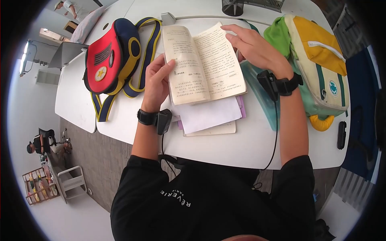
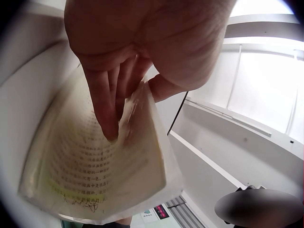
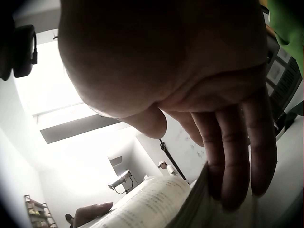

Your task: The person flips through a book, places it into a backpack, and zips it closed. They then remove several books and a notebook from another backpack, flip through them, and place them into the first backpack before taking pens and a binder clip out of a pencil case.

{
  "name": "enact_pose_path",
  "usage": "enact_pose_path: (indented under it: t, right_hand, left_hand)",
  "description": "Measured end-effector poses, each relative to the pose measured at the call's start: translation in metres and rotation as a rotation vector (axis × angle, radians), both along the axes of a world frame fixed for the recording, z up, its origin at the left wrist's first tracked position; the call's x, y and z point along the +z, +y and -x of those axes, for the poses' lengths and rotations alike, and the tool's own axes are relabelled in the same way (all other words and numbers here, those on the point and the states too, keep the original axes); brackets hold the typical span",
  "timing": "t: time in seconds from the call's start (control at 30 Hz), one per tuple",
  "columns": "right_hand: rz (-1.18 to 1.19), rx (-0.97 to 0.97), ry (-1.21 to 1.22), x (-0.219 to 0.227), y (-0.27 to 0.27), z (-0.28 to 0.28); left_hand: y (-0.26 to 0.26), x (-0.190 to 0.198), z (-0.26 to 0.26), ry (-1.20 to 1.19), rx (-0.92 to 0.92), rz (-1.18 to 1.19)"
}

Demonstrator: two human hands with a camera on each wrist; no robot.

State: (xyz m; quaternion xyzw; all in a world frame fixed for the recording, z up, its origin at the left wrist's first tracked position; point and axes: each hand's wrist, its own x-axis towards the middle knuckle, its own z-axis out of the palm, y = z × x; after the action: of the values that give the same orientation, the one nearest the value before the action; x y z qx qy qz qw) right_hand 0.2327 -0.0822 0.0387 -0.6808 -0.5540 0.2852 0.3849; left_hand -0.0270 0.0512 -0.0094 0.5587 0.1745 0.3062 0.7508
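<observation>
An open paperback book (image 1: 219,60) with printed text is held up above the table. My left hand (image 1: 156,86) grips its left side, thumb on the left page and fingers behind. In the left wrist view those fingers reach across the book's underside (image 2: 76,166), where handwriting and a yellow mark show. Beside the upper right corner of the right page is my right hand (image 1: 259,50), its fingers extended along the page edge. From the right wrist view, its straight fingers (image 3: 232,156) lie close against the outer side of the book.
Under the book lie white paper (image 1: 209,116) and a purple-edged booklet. A red and navy backpack (image 1: 106,60) lies at left, a green, cream and yellow backpack (image 1: 321,68) at right. A teal folder (image 1: 263,96), a black pen-like object (image 1: 341,135) and a black mesh holder (image 1: 232,7) are also there.
</observation>
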Motion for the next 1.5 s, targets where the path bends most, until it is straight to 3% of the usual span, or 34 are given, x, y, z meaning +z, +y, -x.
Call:
enact_pose_path:
  t: [0.03,0.1,0.2,0.3,0.4,0.5,0.6,0.83,1.03,1.1,1.33,1.5]
  right_hand:
    - [0.0,-0.001,0.002,-0.004,0.001,-0.002]
    - [-0.117,0.017,-0.216,-0.009,0.001,-0.004]
    - [0.005,0.023,-0.21,0.003,-0.002,-0.001]
    - [-0.08,-0.027,-0.245,-0.005,0.002,0.0]
    - [0.049,0.041,-0.322,-0.007,0.003,-0.007]
    - [-0.009,0.016,-0.347,-0.01,0.004,-0.006]
    - [0.114,-0.005,-0.213,-0.008,0.006,-0.006]
    - [0.2,-0.012,-0.282,-0.01,0.01,-0.009]
    - [0.118,-0.065,-0.184,-0.013,0.007,-0.007]
    - [-0.031,-0.106,-0.197,-0.012,0.007,-0.006]
    - [-0.194,-0.025,-0.309,-0.003,0.002,0.001]
    - [-0.179,0.141,-0.031,0.005,0.005,0.014]
  left_hand:
    - [0.0,0.0,0.0,0.002,-0.001,0.0]
    - [0.0,0.001,0.0,-0.039,0.006,0.04]
    - [-0.002,0.002,0.0,-0.016,0.037,0.015]
    - [-0.002,0.005,0.0,-0.008,0.089,0.012]
    - [-0.005,0.008,0.0,-0.02,0.121,0.043]
    - [-0.007,0.008,-0.002,-0.002,0.128,0.022]
    - [-0.001,0.001,0.001,-0.015,0.117,0.019]
    - [0.001,0.0,0.005,-0.07,0.108,0.014]
    - [-0.002,0.005,0.005,-0.043,0.141,0.035]
    - [-0.002,0.005,0.003,-0.07,0.144,0.051]
    - [0.004,-0.001,0.006,-0.074,0.118,0.049]
    - [-0.012,0.007,-0.01,-0.129,0.306,-0.113]
